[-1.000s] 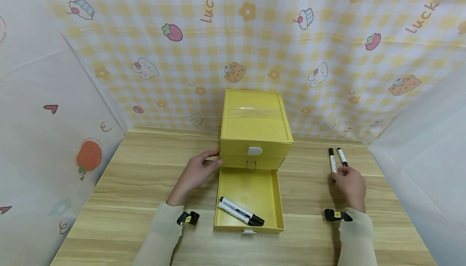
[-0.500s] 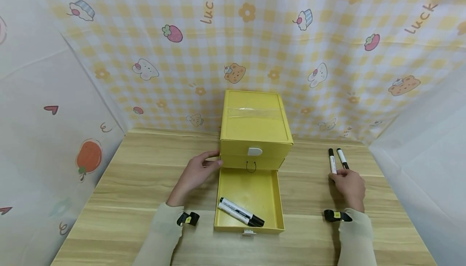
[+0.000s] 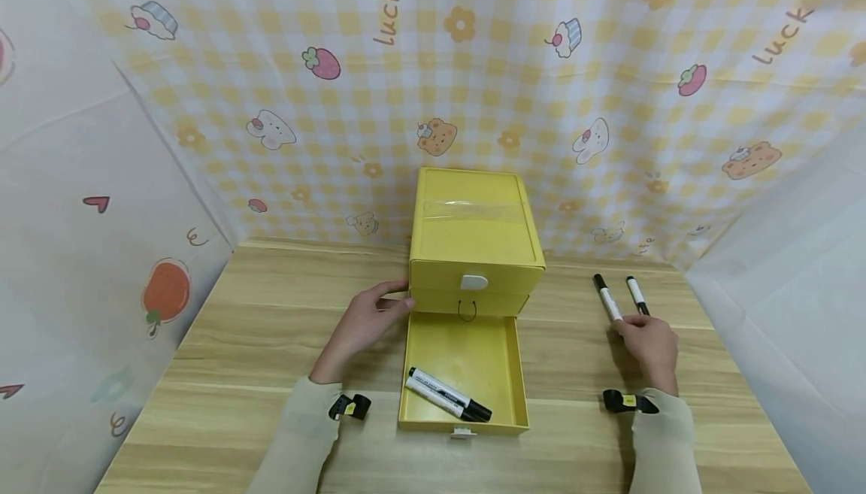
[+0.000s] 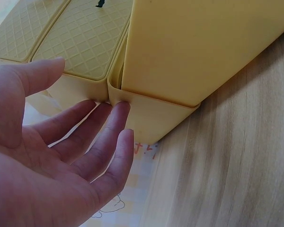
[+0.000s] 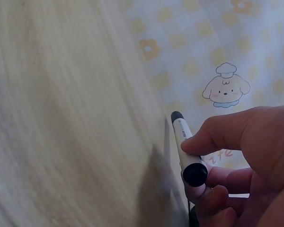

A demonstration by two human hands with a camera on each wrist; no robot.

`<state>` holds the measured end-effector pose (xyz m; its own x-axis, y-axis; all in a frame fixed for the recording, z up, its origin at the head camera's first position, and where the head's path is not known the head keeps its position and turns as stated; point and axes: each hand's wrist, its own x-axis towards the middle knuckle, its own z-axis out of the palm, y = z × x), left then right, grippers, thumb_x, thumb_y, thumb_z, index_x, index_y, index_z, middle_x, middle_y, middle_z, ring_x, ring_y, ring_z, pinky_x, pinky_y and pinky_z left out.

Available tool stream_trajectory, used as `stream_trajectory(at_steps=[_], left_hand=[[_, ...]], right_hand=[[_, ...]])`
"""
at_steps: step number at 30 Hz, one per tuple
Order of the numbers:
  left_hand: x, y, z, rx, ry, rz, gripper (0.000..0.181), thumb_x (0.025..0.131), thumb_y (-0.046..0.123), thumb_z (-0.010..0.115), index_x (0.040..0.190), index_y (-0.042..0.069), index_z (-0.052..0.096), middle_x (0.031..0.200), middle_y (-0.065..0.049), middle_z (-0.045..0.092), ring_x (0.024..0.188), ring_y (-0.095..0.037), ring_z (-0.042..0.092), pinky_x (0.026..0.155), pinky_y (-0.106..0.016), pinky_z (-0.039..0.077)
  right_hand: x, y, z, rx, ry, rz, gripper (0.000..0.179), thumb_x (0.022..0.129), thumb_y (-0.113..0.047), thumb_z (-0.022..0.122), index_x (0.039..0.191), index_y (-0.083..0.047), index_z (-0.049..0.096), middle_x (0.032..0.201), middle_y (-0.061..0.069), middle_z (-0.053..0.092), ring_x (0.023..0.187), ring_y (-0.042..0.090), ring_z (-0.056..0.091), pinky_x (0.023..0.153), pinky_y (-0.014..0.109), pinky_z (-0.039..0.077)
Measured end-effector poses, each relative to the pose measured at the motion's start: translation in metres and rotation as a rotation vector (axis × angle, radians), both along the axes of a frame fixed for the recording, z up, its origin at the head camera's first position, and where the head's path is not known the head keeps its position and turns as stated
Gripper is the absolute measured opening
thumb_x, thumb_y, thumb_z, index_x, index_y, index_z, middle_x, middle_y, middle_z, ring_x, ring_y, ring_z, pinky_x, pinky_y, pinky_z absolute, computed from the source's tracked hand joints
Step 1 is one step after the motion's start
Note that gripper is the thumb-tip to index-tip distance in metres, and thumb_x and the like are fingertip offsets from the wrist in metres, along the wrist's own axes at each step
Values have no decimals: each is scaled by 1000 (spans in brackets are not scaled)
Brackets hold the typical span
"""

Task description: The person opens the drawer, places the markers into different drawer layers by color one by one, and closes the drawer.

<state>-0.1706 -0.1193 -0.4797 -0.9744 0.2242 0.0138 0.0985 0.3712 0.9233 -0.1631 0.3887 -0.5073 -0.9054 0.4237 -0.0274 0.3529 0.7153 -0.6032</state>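
Observation:
My right hand (image 3: pixel 651 349) pinches a white marker (image 3: pixel 608 301) with black ends. In the right wrist view the thumb lies on the barrel of that marker (image 5: pixel 182 134), with the fingers beneath. A second marker (image 3: pixel 637 295) lies on the table just beyond the hand. My left hand (image 3: pixel 364 322) rests at the left side of a yellow drawer box (image 3: pixel 473 238). Seen from the left wrist, its fingertips touch the box's edge, the fingers extended and loosely bent. The lower drawer (image 3: pixel 473 343) is pulled out, with two markers (image 3: pixel 440 394) lying side by side near its front.
Above the open drawer, the upper drawer with its white handle (image 3: pixel 474 281) is closed. A small dark loop (image 3: pixel 467 310) hangs below it. The wooden table (image 3: pixel 284 283) ends at a checked curtain (image 3: pixel 325 140) behind. White sheets hang at both sides.
The marker in my right hand has swung its far end to the left, away from the second marker. My left hand has stayed in place.

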Motion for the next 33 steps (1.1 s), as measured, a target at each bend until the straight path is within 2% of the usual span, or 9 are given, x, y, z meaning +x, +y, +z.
stream_trajectory(at_steps=[7, 12, 21, 33], left_hand=[[1, 1, 0, 16, -10, -4, 54, 110, 33, 72, 153, 2, 62, 142, -21, 71, 124, -36, 73, 98, -54, 61], [2, 1, 0, 16, -6, -4, 54, 110, 33, 71, 153, 2, 62, 142, -21, 71, 124, -37, 73, 98, -54, 61], [1, 1, 1, 14, -6, 0, 55, 109, 32, 72, 154, 3, 61, 145, -21, 69, 125, -36, 72, 100, -54, 61], [2, 0, 2, 14, 1, -4, 55, 110, 32, 71, 154, 1, 61, 145, -23, 68, 125, -38, 72, 99, -54, 61]], right_hand=[[0, -4, 7, -64, 8, 13, 37, 102, -25, 73, 118, 8, 78, 88, 9, 76, 77, 21, 60, 63, 33, 47], [0, -8, 16, -97, 40, 28, 34, 101, -22, 76, 117, 8, 78, 90, 8, 77, 77, 18, 61, 63, 31, 48], [3, -27, 43, -98, 101, 38, 28, 96, -20, 79, 111, 3, 81, 88, 0, 76, 82, 19, 60, 66, 33, 46], [15, -51, 79, -69, 183, 93, 22, 93, -15, 78, 110, -1, 82, 87, -2, 71, 77, 16, 56, 63, 30, 44]])
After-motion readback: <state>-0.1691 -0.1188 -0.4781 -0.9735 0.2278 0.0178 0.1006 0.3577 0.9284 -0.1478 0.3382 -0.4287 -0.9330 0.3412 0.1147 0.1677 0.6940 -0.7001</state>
